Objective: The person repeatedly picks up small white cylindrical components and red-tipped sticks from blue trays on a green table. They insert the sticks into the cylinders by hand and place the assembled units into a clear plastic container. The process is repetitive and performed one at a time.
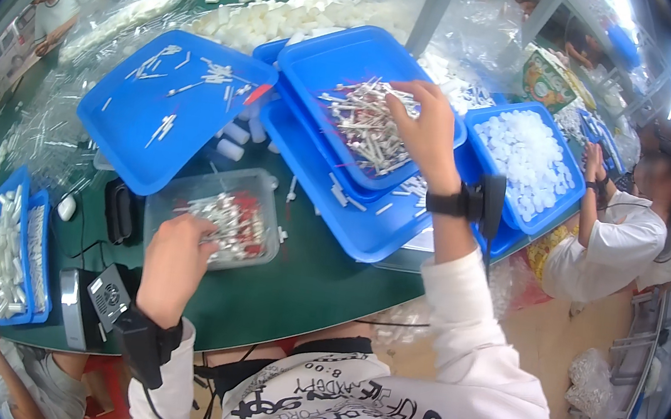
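My left hand (176, 264) reaches into a clear plastic box (252, 265), its thumb and fingers drawn together at the small white, silvery and red parts (244, 219) there. What lies between those fingertips is too small to make out. My right hand (427, 130) hovers at the right side of a blue tray (334, 50). Its thumb and forefinger curve apart over a heap of thin white stick-like parts (367, 121) mixed with red bits. This tray rests on another blue tray (365, 242), which holds scattered white sticks. Dark bands with devices sit on both wrists.
Left of centre, a blue tray (134, 113) carries a few loose sticks. Another blue tray (525, 170) of white translucent pieces stands right. On the green table (300, 293) lie a black case (118, 210) and a small fan-like device (109, 292). Co-workers sit around.
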A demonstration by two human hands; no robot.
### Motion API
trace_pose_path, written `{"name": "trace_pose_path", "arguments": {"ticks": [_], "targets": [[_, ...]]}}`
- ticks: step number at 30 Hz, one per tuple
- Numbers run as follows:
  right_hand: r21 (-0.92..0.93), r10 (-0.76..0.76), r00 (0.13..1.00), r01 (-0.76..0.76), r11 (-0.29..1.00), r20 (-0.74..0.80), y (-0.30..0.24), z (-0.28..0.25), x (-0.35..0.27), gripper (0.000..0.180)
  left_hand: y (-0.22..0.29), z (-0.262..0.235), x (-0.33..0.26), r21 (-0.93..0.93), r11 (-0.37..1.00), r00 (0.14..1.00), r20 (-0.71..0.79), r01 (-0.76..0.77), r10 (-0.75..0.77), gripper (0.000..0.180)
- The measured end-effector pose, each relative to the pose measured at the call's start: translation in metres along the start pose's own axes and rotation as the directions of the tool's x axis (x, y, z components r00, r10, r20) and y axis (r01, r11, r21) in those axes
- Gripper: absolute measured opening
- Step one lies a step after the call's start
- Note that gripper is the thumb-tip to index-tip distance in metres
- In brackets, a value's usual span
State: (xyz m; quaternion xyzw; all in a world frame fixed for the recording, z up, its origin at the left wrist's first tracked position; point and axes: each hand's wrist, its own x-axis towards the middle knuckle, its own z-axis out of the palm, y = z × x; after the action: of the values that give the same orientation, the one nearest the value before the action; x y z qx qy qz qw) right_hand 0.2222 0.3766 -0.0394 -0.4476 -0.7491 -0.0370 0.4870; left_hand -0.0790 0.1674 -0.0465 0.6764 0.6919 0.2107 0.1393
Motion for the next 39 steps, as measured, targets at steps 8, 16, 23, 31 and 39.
{"name": "trace_pose_path", "arguments": {"ticks": [8,16,23,31,39], "targets": [[0.214,0.288,0.936,-0.329,0.920,0.203,-0.033,-0.061,-0.082,0.006,0.009,-0.007,-0.001,0.021,0.995,0.993,-0.067,-0.093,0.094,0.010],[0.072,0.151,0.850,-0.216,0.974,0.505,-0.044,-0.075,-0.076,0.012,0.007,0.001,-0.003,-0.144,0.987,0.972,-0.233,-0.073,0.038,0.008],[-0.115,0.160,0.812,-0.114,0.987,0.561,-0.026,-0.043,-0.098,0.009,-0.005,0.000,-0.001,-0.565,0.794,0.875,-0.475,-0.224,-0.091,0.013],[-0.072,0.218,0.896,-0.207,0.976,0.387,-0.064,-0.088,-0.092,0.011,0.019,-0.004,-0.003,-0.775,0.583,0.919,-0.378,-0.246,-0.115,0.006],[0.657,0.105,0.822,-0.518,0.548,0.560,-0.156,-0.085,-0.088,0.022,0.050,-0.019,-0.043,-0.921,0.386,0.998,-0.059,-0.043,-0.032,0.015]]}}
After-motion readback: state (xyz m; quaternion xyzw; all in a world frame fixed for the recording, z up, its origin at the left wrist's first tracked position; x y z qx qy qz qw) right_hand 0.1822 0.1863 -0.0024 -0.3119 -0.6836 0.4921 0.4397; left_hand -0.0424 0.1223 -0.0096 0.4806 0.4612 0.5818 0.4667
